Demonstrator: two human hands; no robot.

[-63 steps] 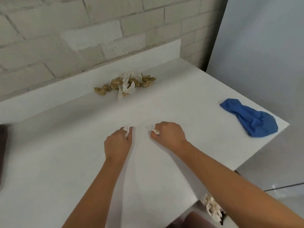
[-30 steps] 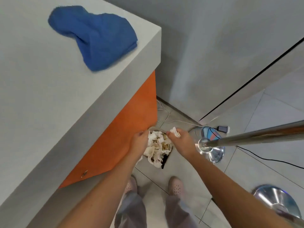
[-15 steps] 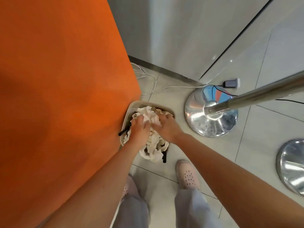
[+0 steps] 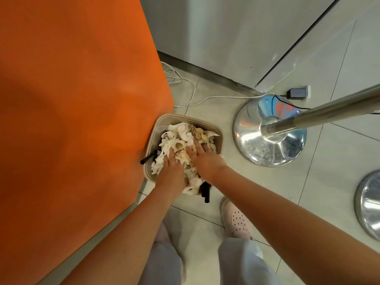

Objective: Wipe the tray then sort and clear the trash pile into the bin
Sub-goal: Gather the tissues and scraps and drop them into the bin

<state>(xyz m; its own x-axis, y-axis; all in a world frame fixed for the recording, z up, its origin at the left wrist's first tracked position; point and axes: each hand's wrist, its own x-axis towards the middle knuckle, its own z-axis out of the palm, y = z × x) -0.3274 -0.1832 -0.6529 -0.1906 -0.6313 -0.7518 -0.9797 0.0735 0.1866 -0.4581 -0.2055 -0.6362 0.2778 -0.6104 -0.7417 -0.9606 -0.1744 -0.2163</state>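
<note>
Of the bin (image 4: 218,131), the near rim was hidden under both wrists and overflowing paper, so its depth could not be judged. Its left edge touched the orange panel (image 4: 82,99). It was heaped with crumpled white and brown paper trash (image 4: 181,131), and black sticks (image 4: 147,159) poked out. The 2 hands lay flat on the heap, pressing down. The left hand (image 4: 171,171) had straight fingers on white tissue, and the right hand (image 4: 205,159) had its fingers spread. A chrome stand base (image 4: 267,150) stood near the bin.
</note>
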